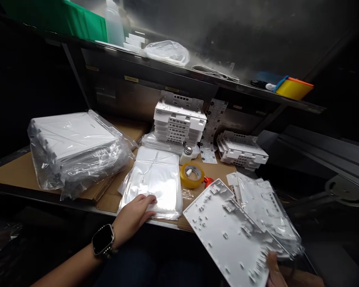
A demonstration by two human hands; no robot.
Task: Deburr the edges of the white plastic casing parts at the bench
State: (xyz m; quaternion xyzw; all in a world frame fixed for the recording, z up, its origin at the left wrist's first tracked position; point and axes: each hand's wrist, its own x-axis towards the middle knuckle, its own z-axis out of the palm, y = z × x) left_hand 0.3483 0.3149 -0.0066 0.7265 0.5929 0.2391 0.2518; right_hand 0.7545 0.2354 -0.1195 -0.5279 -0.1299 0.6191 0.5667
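Observation:
My left hand (pixel 135 217), with a watch on its wrist, rests at the near edge of a stack of clear plastic bags (pixel 155 181). Its fingers are apart and hold nothing that I can see. At the lower right my right hand (pixel 275 271) grips a white plastic housing panel (pixel 224 235) by its lower right corner. The panel is tilted, and its inner side with clips and ribs faces me. Beyond it lie similar white panels in clear bags (pixel 266 207). Part of my right hand is cut off by the frame's bottom edge.
Bagged white panels (pixel 74 139) lie on cardboard at left. Stacked white plastic parts (pixel 179 123) stand at the back, a smaller stack (pixel 242 151) to their right. Between are yellow tape (pixel 192 182), a small metal-topped bottle (pixel 186 155) and a label strip (pixel 211 133). A shelf (pixel 167 65) runs above.

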